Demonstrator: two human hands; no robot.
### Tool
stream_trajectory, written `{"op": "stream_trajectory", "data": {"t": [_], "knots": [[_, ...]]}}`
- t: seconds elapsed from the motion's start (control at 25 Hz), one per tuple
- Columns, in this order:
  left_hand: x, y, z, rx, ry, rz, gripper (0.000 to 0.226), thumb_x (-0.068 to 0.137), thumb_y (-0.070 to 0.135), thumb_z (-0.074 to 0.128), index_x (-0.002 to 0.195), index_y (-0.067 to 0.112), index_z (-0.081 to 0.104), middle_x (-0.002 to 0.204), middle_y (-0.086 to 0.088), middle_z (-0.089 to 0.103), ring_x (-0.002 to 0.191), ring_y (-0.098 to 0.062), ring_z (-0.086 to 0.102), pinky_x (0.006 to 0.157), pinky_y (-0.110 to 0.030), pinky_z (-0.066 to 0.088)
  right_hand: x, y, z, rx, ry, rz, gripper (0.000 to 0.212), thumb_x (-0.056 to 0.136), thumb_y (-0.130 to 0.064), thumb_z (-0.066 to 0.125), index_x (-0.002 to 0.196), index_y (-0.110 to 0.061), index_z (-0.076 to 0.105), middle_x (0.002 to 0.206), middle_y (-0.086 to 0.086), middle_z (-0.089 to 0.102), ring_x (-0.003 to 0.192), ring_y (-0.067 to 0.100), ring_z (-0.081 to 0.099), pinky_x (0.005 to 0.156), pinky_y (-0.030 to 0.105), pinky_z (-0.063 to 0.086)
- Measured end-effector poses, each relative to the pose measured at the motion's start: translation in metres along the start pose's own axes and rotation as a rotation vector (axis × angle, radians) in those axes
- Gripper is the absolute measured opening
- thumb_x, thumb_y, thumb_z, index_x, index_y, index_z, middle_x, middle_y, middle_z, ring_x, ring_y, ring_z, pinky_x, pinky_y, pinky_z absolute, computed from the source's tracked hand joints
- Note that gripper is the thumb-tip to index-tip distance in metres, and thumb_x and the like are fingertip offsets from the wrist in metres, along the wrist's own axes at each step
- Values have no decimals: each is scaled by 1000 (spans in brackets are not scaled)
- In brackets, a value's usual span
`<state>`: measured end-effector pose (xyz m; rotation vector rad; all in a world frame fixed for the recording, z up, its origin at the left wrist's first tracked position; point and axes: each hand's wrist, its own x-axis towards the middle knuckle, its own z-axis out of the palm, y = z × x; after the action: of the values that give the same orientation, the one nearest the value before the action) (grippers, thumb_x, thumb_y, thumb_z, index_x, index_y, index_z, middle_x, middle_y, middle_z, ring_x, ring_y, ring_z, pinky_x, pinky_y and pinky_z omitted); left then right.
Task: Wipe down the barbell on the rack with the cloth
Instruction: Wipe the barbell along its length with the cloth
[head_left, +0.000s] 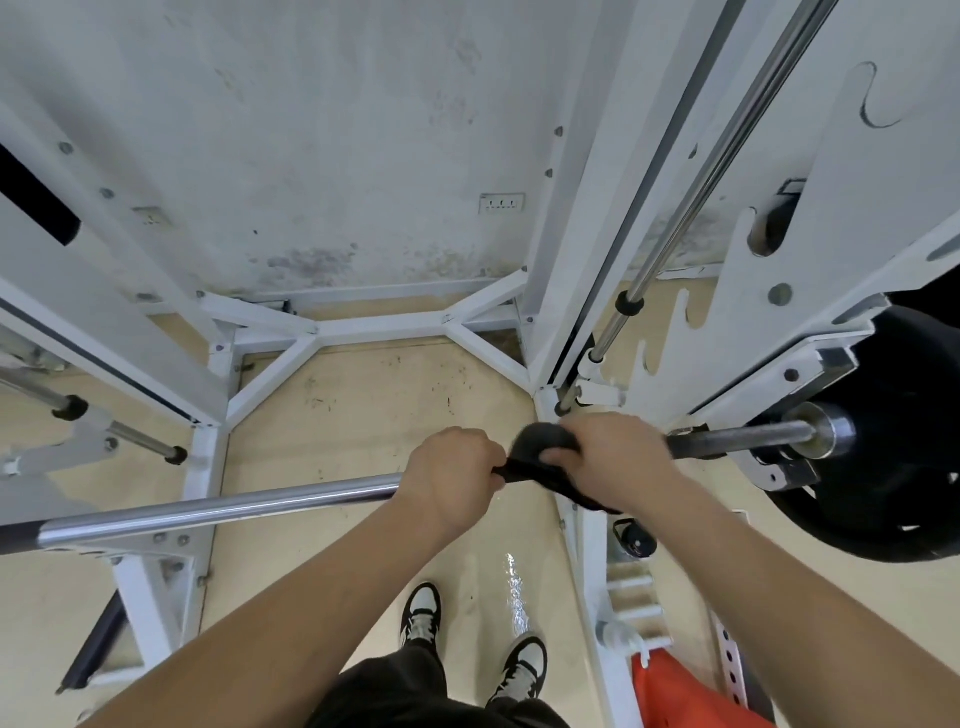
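Long chrome steel barbell (234, 508) lies across the white metal rack (205, 457). It looks shiny left of the left hand (452, 475) and darker and duller right of the right hand (615, 457). Both hands sit close together on the bar, each curled around the bunched black cloth (543, 441) wrapped over it between them. A cloth tail hangs under the right wrist. The bar under hands and cloth is hidden and its far left end is cut off. Black round weight plate (904, 467) sits beyond the right hand, partly cropped.
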<state>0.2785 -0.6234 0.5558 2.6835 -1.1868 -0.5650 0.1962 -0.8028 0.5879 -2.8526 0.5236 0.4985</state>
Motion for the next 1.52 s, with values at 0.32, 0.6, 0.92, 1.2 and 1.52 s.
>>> {"op": "stream_trajectory", "data": {"t": [0.32,0.6,0.92,1.2,1.52], "knots": [[-11,-21,-10,-224,78,14,41,90,27,69,130,18,68,127,2,68,117,-21,61,95,-36,51,-2,7,-10,59,-163,-4,34,87,-54,63,119,-42,57,108,-12,68,103,19,64,78,35,50],[-31,-53,-12,-248,147,-162,28,81,14,53,104,11,67,111,-3,67,103,-29,61,81,-39,53,24,-92,6,144,-120,-195,14,90,-37,57,92,-23,58,91,0,68,89,28,64,70,36,48],[-27,-44,-16,-349,252,-57,52,82,8,45,127,9,69,133,-6,68,120,-29,61,101,-36,50,17,-48,2,84,-150,-112,18,94,-44,54,108,-33,56,103,-6,67,96,23,63,72,34,43],[-13,-8,3,-336,291,61,41,84,1,53,119,7,74,123,-8,72,109,-32,67,91,-39,56,22,28,-10,-74,-102,208,20,94,-41,52,103,-24,56,102,2,66,94,26,63,79,37,51],[-3,44,10,-360,535,145,39,81,1,51,111,6,76,126,-13,71,109,-33,69,90,-35,57,-44,70,4,93,186,141,20,97,-39,53,113,-32,62,110,-4,70,102,26,66,75,37,52]]}}
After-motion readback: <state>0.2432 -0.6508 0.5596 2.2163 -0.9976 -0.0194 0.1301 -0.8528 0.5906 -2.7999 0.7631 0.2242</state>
